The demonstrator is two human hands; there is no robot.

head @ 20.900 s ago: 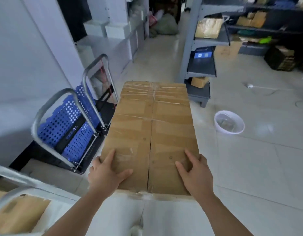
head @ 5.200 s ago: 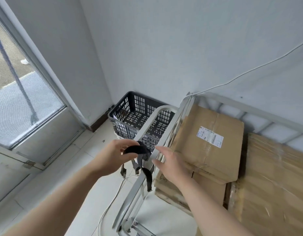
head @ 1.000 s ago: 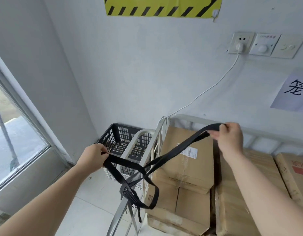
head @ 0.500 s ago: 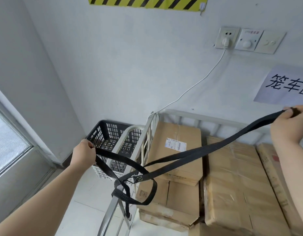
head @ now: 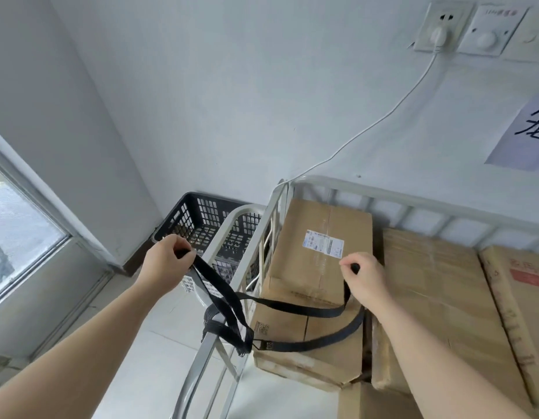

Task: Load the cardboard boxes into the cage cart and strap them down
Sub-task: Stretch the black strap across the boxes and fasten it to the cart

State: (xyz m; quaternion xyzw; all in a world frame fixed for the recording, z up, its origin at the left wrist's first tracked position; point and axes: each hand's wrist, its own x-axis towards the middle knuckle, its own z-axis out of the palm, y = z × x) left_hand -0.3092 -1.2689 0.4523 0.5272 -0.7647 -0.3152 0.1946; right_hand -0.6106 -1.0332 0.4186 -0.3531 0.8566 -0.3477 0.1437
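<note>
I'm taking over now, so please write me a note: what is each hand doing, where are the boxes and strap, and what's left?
Left hand grips one end of the black strap, which is wrapped round the cage cart post.
Right hand grips another part of it over the labelled box; the strap sags between.
Done: cardboard boxes stacked in the cart.
Left: pull the strap across the boxes and fasten it.

Brown cardboard boxes (head: 322, 237) were stacked inside the white cage cart (head: 197, 373). A black strap (head: 310, 312) was wound round the cart's near post, drooping slack.
</note>
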